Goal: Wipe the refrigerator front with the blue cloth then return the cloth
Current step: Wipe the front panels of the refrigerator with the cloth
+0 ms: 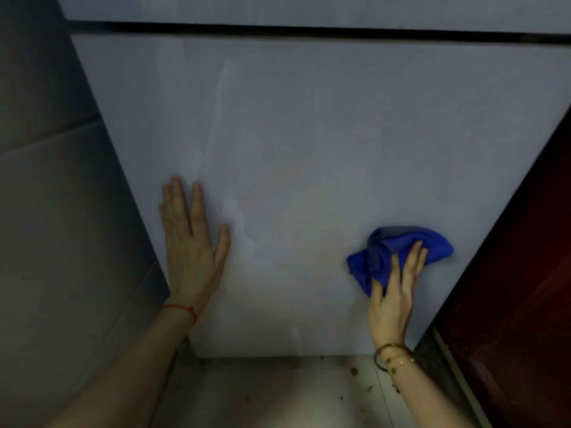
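Note:
The pale grey refrigerator front (pixel 309 134) fills most of the head view, seen from close above. A bunched blue cloth (pixel 398 248) is pressed against its lower right part. My right hand (pixel 394 291) lies over the cloth, fingers spread on it, holding it to the door. My left hand (pixel 191 242) rests flat on the door's lower left part, fingers apart, with nothing in it. Faint streaks show on the door above and beside the left hand.
A dark horizontal gap (pixel 309 29) splits this door from the panel above. A grey tiled wall (pixel 55 211) stands at the left, a dark red surface (pixel 519 273) at the right. The light tiled floor (pixel 278 393) below carries small crumbs.

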A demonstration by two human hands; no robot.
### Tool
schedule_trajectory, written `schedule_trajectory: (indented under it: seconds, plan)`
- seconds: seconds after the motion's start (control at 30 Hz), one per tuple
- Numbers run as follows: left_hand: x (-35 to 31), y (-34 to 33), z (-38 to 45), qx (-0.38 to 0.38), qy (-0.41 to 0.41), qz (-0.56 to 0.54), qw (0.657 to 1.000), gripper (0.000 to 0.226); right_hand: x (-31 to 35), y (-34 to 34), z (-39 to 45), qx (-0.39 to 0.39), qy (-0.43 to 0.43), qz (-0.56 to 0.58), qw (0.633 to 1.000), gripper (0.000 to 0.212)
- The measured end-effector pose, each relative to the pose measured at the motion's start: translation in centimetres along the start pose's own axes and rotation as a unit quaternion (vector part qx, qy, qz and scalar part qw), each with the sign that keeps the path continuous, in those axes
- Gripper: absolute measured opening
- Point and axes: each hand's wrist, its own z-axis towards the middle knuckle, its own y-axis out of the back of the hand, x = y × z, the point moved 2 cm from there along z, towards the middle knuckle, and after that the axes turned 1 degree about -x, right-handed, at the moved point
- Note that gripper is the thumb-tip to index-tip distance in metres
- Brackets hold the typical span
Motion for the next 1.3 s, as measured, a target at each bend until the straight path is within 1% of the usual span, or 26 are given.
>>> schedule_trajectory:
  seconds: [0.1,0.23,0.3,0.37,0.43,0.5,0.53,0.6,0.67,0.7,0.77,0.83,0.87,0.9,0.93,0.97,1.0,1.03,1.1,1.17,1.23,1.3]
  plan:
    - [-0.7,-0.2,0.2,-0.003,0.007,-0.003,1.000,0.070,1.1,1.2,4.0,-0.009,0.035,0.001,0.999,0.061]
    - [-1.1,-0.7,1.0,-0.016,0.010,-0.005,1.000,0.069,5.2,2.7,12.4,-0.092,0.105,0.027,0.990,0.052]
    - [-1.0,-0.8,1.2,-0.021,0.012,-0.007,1.000,0.069,7.2,2.6,14.3,-0.122,0.124,0.024,0.984,0.052]
    - [-0.8,-0.9,1.2,-0.022,0.008,-0.004,1.000,0.069,8.1,1.9,14.3,-0.121,0.157,0.002,0.980,0.050]
    - [-0.5,-1.0,1.1,-0.023,0.003,0.000,1.000,0.070,8.5,0.6,12.7,-0.079,0.224,-0.019,0.971,0.053]
    - [-0.3,-1.2,1.1,-0.024,0.004,0.002,1.000,0.070,9.1,-1.0,10.1,-0.036,0.298,-0.033,0.953,0.051]
    - [-0.2,-1.2,1.1,-0.025,0.006,0.002,1.000,0.070,9.4,-2.0,8.7,-0.022,0.323,-0.041,0.945,0.050]
    - [-0.2,-1.2,0.9,-0.023,0.008,0.004,1.000,0.070,9.9,-3.8,5.9,-0.006,0.358,-0.057,0.932,0.056]
    - [0.0,-1.2,0.3,-0.018,0.007,0.002,1.000,0.068,9.7,-5.3,3.2,0.022,0.400,-0.083,0.912,0.056]
    - [0.1,-1.2,-0.3,-0.010,0.009,-0.002,1.000,0.068,9.2,-5.9,1.8,0.052,0.426,-0.098,0.898,0.055]
    - [0.2,-1.4,-2.4,0.018,0.019,-0.020,0.999,0.068,7.6,-6.7,-1.3,0.146,0.470,-0.122,0.862,0.056]
    - [0.1,-1.1,-4.8,0.057,0.026,-0.044,0.997,0.068,5.6,-6.4,-4.7,0.246,0.480,-0.137,0.831,0.056]
    - [-0.1,-0.7,-5.7,0.076,0.023,-0.051,0.996,0.067,4.8,-5.6,-6.1,0.287,0.467,-0.137,0.825,0.056]
    - [-0.4,0.0,-6.4,0.095,0.021,-0.055,0.994,0.063,4.3,-4.3,-6.9,0.327,0.438,-0.128,0.827,0.055]
    - [-0.7,0.9,-6.8,0.118,0.021,-0.056,0.991,0.058,4.1,-2.6,-7.2,0.362,0.392,-0.110,0.839,0.054]
    - [-1.1,2.1,-6.8,0.148,0.027,-0.063,0.987,0.054,4.5,-0.6,-6.7,0.392,0.323,-0.089,0.857,0.054]
    - [-1.6,3.4,-6.4,0.186,0.046,-0.077,0.979,0.050,5.1,1.6,-5.7,0.417,0.236,-0.072,0.875,0.056]
    - [-2.2,4.8,-5.7,0.230,0.079,-0.094,0.965,0.046,6.0,3.8,-4.3,0.435,0.146,-0.057,0.887,0.056]
    - [-3.6,7.9,-3.7,0.331,0.163,-0.123,0.921,0.040,8.2,8.5,-0.7,0.452,-0.006,-0.034,0.891,0.050]
    - [-5.8,11.9,-0.5,0.410,0.234,-0.134,0.871,0.038,11.1,13.8,2.8,0.449,-0.115,0.002,0.886,0.046]
    - [-7.8,16.9,3.1,0.481,0.299,-0.133,0.814,0.032,14.6,19.7,6.2,0.442,-0.181,0.030,0.878,0.041]
    - [-10.1,22.4,6.9,0.543,0.324,-0.097,0.769,0.026,17.9,26.1,9.3,0.447,-0.228,0.014,0.865,0.042]
